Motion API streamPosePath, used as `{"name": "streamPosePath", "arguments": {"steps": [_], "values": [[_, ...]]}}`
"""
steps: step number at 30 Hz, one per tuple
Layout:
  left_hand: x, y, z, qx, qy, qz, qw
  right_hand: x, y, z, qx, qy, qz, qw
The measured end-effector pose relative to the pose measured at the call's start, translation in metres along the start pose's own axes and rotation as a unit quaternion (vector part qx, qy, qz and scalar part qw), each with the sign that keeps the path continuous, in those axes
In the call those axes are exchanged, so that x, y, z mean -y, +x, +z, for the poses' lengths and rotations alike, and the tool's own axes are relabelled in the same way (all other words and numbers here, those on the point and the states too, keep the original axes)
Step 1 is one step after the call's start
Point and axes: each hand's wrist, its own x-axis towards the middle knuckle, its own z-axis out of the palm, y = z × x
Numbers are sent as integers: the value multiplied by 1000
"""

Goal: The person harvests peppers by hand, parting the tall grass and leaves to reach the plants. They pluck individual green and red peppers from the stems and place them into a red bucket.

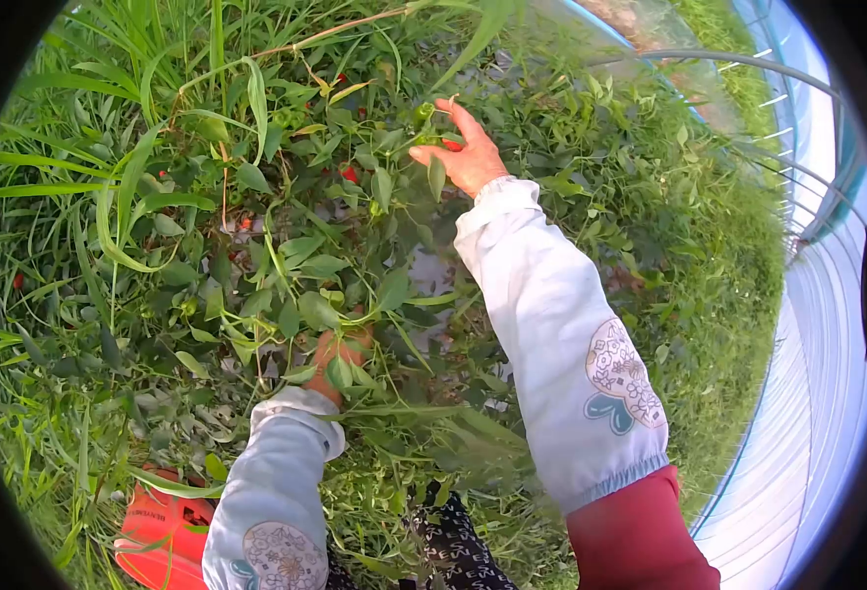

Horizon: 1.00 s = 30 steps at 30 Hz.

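My right hand (473,162) reaches into the pepper plants, its thumb and forefinger spread apart. A green pepper (423,115) hangs just left of the fingertips. Between thumb and forefinger shows a bit of a red pepper (452,145); whether the hand grips it cannot be told. Lower down, my left hand (340,352) is sunk among the leaves, which cover its fingers. Close above it are broad pepper leaves (318,310). Another red pepper (350,174) hangs in the foliage left of my right hand. White sleeve covers with a flower print wrap both forearms.
Tall grass blades (133,187) lean in from the left over the plants. At the bottom left sits a red-orange object (163,536) with printed lettering, partly behind my sleeve. Curved hoops (748,64) and plastic sheeting (822,364) line the right side. My patterned trouser leg (458,546) shows below.
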Motion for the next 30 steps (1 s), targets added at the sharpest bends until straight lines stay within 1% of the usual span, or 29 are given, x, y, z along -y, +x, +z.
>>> {"name": "streamPosePath", "arguments": {"steps": [2,3,4,5,6,7,8,9,10,11,12,13,14,15,16,17,18,20,21,22,23,24,25,26,28,29,30], "values": [[-1,-2,6,-4,17,4,1000,-13,12,2,37,-84,-74,993],[0,8,5,-7,23,9,1000,-9,5,9,26,-79,-106,991],[-6,15,9,-11,27,18,999,-3,1,13,94,99,-2,991],[-7,14,2,-34,44,31,998,-10,-3,22,91,147,-20,985],[-2,12,11,-36,38,41,998,-5,-12,26,91,207,-14,974],[8,7,24,-101,-150,5,984,-12,-17,34,58,176,-63,981],[12,5,29,-157,-330,-35,930,-8,-25,36,7,30,-86,996],[3,9,3,-156,-328,-31,931,-7,-34,39,-14,23,-86,996],[-15,13,-54,-91,-151,20,984,-7,-45,41,-35,18,-84,996],[-33,11,-106,-21,32,71,997,-7,-55,42,-38,31,-72,996],[-47,6,-141,-54,0,60,997,-7,-65,43,-41,44,-62,996],[-59,2,-174,-87,-32,49,994,-12,-72,48,-52,85,-60,993],[-72,4,-205,-70,-180,24,981,-8,-83,47,-61,45,-92,993],[-86,9,-236,-54,-325,-1,944,-9,-88,46,-74,53,-162,983],[-99,10,-271,46,-497,-113,859,-13,-93,49,-85,61,-228,968],[-96,12,-286,48,-592,-45,803,-16,-97,51,-106,0,-238,965],[-100,19,-299,-8,-603,-45,797,-17,-101,52,-110,4,-237,965],[-106,52,-312,-100,-463,-107,874,-16,-109,58,-53,80,-117,988],[-98,64,-310,-191,-199,-34,961,-9,-113,56,-20,56,-73,996],[-95,75,-313,-261,83,47,961,-8,-114,57,-16,69,-75,995],[-99,79,-316,-276,99,18,956,-8,-117,60,-4,38,-73,997],[-103,79,-325,-270,108,16,957,-10,-120,63,8,6,-70,997],[-107,79,-333,-278,131,16,952,-12,-124,69,-52,23,-147,988],[-112,77,-342,-286,153,16,946,-15,-126,74,-49,31,-145,988],[-131,61,-358,-293,156,23,943,-18,-128,77,-9,83,-89,992],[-139,57,-361,-304,153,31,940,-18,-130,76,-16,107,-127,986],[-142,58,-359,-303,155,32,940,-24,-131,80,-17,109,-126,986]]}}
